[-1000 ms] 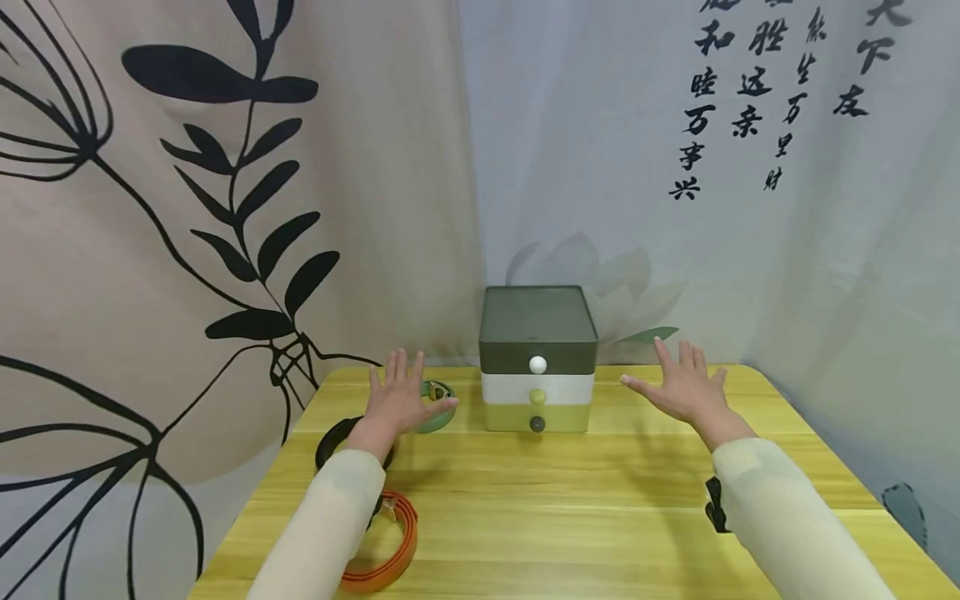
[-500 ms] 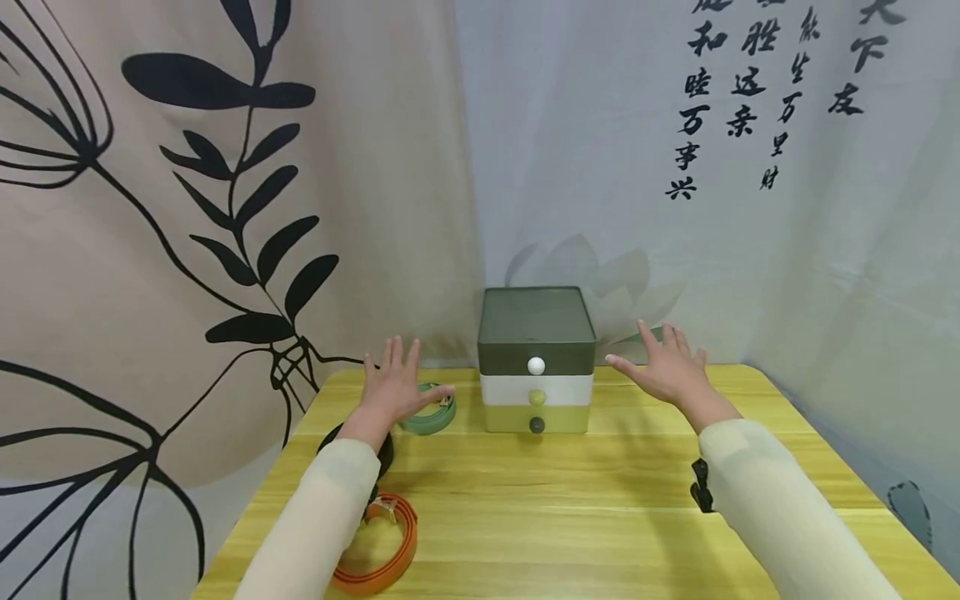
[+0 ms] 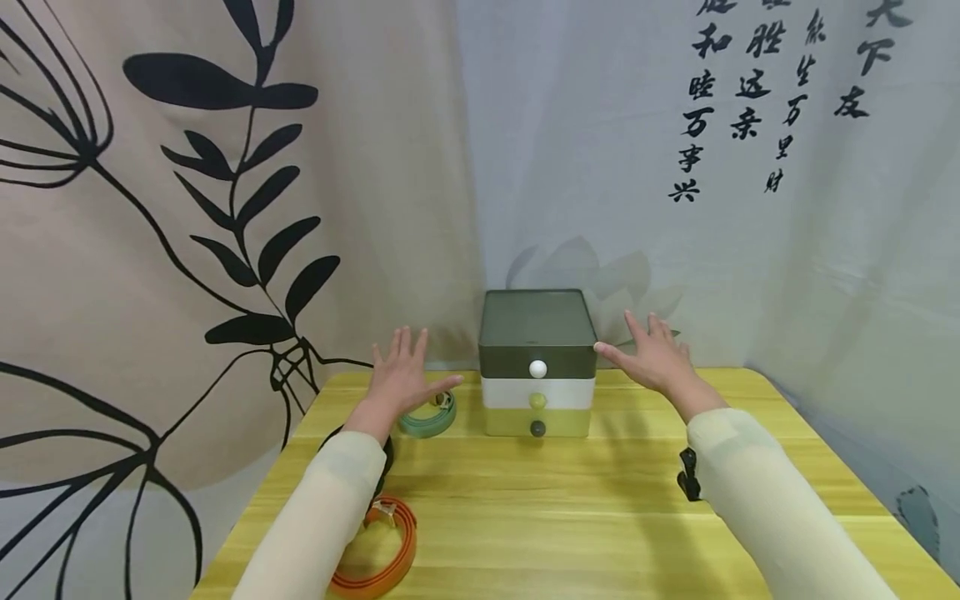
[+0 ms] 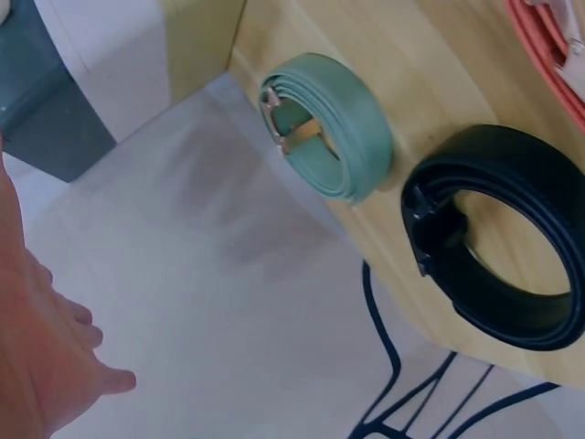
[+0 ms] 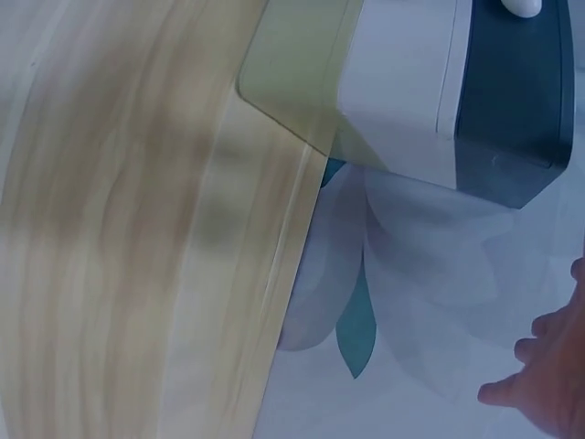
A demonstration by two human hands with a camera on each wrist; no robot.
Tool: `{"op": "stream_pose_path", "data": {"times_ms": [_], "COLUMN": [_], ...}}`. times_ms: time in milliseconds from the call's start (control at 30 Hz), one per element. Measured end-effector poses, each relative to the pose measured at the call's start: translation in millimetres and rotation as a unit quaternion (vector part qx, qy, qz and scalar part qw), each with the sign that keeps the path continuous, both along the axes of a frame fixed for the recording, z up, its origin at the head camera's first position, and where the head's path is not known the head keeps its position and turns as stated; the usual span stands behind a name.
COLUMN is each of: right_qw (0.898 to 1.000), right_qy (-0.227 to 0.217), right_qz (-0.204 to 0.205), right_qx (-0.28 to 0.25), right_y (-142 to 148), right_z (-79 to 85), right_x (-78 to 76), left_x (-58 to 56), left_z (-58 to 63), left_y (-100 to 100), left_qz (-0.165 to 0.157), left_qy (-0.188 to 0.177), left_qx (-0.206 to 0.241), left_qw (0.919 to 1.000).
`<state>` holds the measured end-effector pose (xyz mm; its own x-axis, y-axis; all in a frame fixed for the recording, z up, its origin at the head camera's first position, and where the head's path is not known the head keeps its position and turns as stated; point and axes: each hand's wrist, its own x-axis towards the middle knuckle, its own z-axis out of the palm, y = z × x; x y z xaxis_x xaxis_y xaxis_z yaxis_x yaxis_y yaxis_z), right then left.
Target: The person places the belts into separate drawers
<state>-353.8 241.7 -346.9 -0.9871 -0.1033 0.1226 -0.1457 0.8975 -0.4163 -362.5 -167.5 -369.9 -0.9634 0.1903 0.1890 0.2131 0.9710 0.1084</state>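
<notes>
A small drawer box (image 3: 538, 392) stands at the back of the wooden table, its three tiers dark green, white and yellow-green, each with a round knob. To its left my left hand (image 3: 397, 385) hovers with spread fingers, holding nothing. On the box's right, my right hand (image 3: 654, 360) is held up with fingers spread, the thumb near the top tier; whether it touches cannot be told. A rolled green belt (image 4: 352, 123) lies beside the left hand. Below that hand is a rolled black belt (image 4: 498, 238), partly hidden by the arm in the head view. Nearer lies a rolled orange belt (image 3: 378, 550).
The wooden table (image 3: 525, 517) ends at a back edge close behind the box. Behind it hangs a pale curtain (image 3: 390, 208) printed with dark leaves and writing. A black strap piece (image 3: 688, 475) shows at the right sleeve.
My right hand has moved left, closer to the box, and a little up. The left hand has risen slightly. Box and belts stay where they were.
</notes>
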Motion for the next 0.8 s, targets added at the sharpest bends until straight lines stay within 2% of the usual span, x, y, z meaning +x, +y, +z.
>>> {"op": "stream_pose_path", "data": {"times_ms": [167,400,567,800], "right_qw": [1.0,0.999,0.997,0.992], "right_qy": [0.002,-0.004,-0.016,-0.013], "right_qz": [0.014,0.027,0.031,0.039], "right_qx": [-0.012,-0.043,-0.071,-0.117], "right_y": [-5,-11,-13,-16], "right_z": [3.1,6.2,7.6,9.5], "right_x": [-2.7,-6.2,-7.4,-9.3], "left_x": [0.9,1.8,3.7,5.3], "left_z": [8.9,19.6,26.3,31.7], "left_y": [10,26,38,52], "left_qz": [-0.011,-0.011,-0.013,-0.01], "left_qy": [0.004,0.0,-0.009,-0.014], "left_qx": [0.025,0.059,0.109,0.156], "left_qw": [0.9996,0.9982,0.9939,0.9876]}}
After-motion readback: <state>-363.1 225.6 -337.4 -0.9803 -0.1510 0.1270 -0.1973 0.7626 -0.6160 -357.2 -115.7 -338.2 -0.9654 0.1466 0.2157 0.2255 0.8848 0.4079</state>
